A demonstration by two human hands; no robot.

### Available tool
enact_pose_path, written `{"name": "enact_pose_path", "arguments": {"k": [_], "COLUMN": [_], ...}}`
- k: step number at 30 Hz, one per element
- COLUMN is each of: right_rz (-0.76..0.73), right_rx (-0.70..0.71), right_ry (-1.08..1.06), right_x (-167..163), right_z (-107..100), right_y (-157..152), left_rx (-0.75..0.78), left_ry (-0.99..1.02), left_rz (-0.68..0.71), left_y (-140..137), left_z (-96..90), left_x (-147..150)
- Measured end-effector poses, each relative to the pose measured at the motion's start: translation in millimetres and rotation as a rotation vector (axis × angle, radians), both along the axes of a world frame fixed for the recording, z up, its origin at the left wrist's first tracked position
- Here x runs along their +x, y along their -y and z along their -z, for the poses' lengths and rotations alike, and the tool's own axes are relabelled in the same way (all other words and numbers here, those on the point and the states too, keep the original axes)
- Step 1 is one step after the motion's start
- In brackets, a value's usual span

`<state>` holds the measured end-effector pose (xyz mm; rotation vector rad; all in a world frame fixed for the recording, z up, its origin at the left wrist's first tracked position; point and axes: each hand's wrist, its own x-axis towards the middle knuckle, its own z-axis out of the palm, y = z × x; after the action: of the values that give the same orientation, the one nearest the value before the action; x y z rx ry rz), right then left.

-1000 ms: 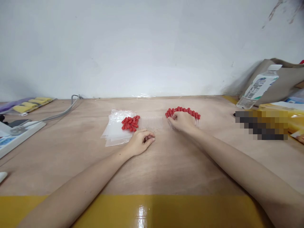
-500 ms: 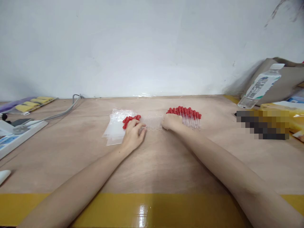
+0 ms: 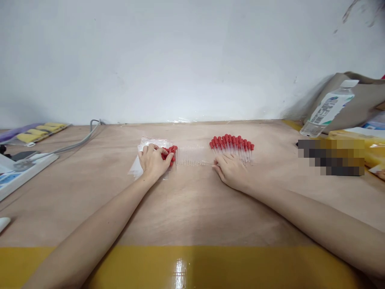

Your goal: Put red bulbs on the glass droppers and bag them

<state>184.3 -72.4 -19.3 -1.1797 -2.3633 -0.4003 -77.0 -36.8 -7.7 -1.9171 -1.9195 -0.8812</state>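
Observation:
My left hand rests over a small pile of red rubber bulbs, thumb and fingertips closed around one at the pile's edge. Beneath that hand lie flat clear plastic bags. My right hand pinches a thin clear glass dropper tube, which points left from the fingertips. Between the hands, more clear tubes lie side by side in a row. Just beyond my right hand, several droppers with red bulbs are lined up, bulbs toward the wall; the hand covers some of their lower ends.
A power strip with a grey cable and a packet of yellow items lie at left. On the right stand a water bottle and a grey bag, with yellow packaging nearby. Yellow tape runs along the front edge.
My left hand has shifted left onto the red bulbs. My right hand has moved right and nearer me, off the row of tubes, now with one tube in its fingers.

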Motion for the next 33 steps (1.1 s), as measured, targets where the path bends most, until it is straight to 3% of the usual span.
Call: {"name": "enact_pose_path", "arguments": {"k": [4,6,8,11,13,18,25,33], "right_rz": [-0.047,-0.073,-0.104,-0.133,-0.138,-0.145,-0.196,-0.242], "right_rx": [-0.031,-0.059,-0.063,-0.06,-0.073,-0.09,-0.094,-0.116], "right_ry": [-0.103,-0.18,-0.245,-0.258,-0.238,-0.201,-0.183,-0.239], "right_x": [5,7,10,13,13,12,10,5], "right_z": [9,14,18,22,21,18,14,13], "right_y": [0,-1,-3,-5,-5,-2,0,2], "left_rx": [0.048,0.111,0.136,0.013,-0.098,-0.29,-0.253,-0.25], "left_ry": [0.031,0.062,0.082,0.081,0.088,0.184,0.196,0.373], "left_rz": [0.0,0.071,0.262,0.598,0.683,0.645,0.628,0.695], "left_y": [4,11,20,35,44,52,46,41], "left_z": [-0.4,-1.3,-2.0,-1.8,-1.0,3.8,12.3,16.4], "left_x": [1,4,8,17,22,37,50,47]}}
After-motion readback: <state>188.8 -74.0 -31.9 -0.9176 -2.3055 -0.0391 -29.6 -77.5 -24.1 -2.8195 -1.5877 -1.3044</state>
